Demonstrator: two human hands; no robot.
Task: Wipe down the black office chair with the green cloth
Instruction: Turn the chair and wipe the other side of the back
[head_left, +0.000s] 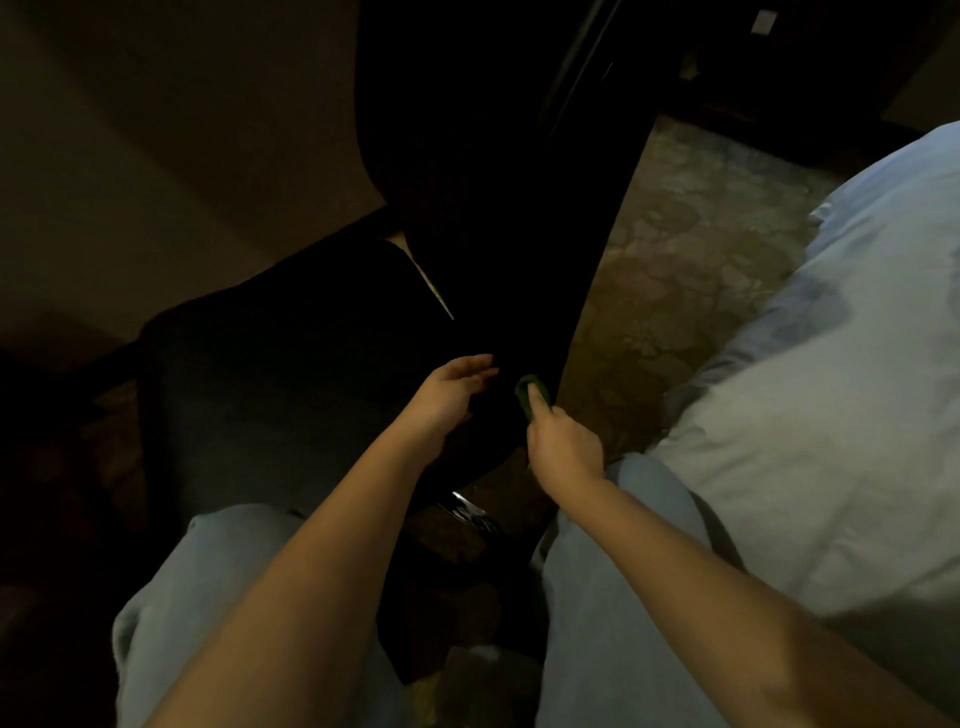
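Past my forearms (322, 571), my left hand (454, 389) hangs loose-fingered and empty at the black office chair (493, 234), just left of my right hand (563, 447), which is fisted on the green cloth (531, 397). I'd brace with the left and wipe that edge in firm, overlapping strokes.

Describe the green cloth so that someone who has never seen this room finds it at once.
Start at the black office chair, the tall dark shape in the middle of the view, and follow its right edge down. There the right hand grips the green cloth, bunched at the chair's edge. It is the only green thing in view, beside patterned carpet and pale bedding.
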